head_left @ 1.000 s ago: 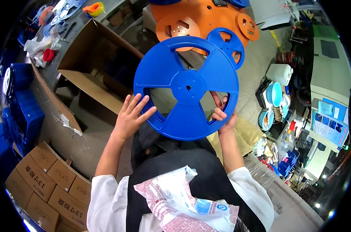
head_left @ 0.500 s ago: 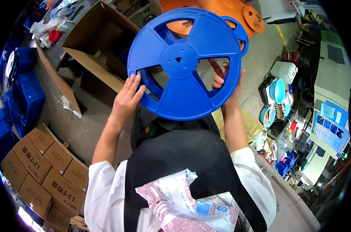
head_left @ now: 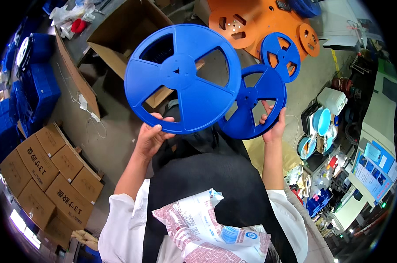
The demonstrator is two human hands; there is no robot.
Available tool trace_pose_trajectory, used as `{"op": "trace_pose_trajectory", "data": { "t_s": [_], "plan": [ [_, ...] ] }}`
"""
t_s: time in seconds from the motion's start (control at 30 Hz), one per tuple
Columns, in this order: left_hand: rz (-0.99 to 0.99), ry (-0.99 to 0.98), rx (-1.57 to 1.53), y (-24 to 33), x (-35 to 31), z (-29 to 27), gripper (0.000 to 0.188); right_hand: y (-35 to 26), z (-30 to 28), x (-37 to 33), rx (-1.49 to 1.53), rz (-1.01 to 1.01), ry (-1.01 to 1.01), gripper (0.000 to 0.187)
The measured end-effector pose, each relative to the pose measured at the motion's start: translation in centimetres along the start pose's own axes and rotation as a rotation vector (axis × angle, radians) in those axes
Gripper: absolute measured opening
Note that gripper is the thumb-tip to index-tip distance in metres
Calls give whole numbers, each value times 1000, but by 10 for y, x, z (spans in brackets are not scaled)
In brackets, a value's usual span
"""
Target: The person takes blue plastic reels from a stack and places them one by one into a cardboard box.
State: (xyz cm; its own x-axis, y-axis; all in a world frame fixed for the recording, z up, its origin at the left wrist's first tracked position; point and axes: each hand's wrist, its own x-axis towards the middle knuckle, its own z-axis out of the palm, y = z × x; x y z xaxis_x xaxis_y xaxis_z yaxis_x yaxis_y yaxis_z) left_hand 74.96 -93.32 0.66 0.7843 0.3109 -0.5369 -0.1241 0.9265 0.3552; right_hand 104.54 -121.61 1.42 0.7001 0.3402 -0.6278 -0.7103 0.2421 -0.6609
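Note:
My left hand [head_left: 152, 136] grips the lower rim of a large blue plastic reel disc [head_left: 205, 100], thumb in front and fingers through a window. The disc has a round hub and wide cut-out windows, and it is held up close to the head camera. To the right and lower, my right hand [head_left: 275, 127] is closed on the right rim of a second blue reel disc [head_left: 269, 82], some fingers showing through its window. The first disc overlaps the left edge of the second and hides part of it.
Ahead stands an orange round-plated fixture [head_left: 262, 24] with another blue disc [head_left: 282, 55] on it. An open cardboard box [head_left: 106, 55] is at front left; stacked cartons [head_left: 54, 171] lie left. A printed plastic package [head_left: 194, 223] is against my chest. Turquoise basins [head_left: 322, 122] sit right.
The two discs, lined up one behind the other before, are now apart. My left hand has brought the front one leftward; the rear one shows at the right in my right hand.

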Motion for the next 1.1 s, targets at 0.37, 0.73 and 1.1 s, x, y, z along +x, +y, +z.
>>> {"op": "trace_pose_trajectory", "data": {
  "t_s": [0.37, 0.73, 1.1],
  "plan": [
    [41, 95, 138, 44, 1, -10, 28, 7, 30, 28, 106, 73, -79, 47],
    [-174, 105, 539, 72, 0, 33, 30, 48, 185, 17, -943, -542, -62, 50],
    [-320, -35, 784, 91, 20, 84, 29, 61, 187, 53, -1123, -711, -441, 49]
  ]
}}
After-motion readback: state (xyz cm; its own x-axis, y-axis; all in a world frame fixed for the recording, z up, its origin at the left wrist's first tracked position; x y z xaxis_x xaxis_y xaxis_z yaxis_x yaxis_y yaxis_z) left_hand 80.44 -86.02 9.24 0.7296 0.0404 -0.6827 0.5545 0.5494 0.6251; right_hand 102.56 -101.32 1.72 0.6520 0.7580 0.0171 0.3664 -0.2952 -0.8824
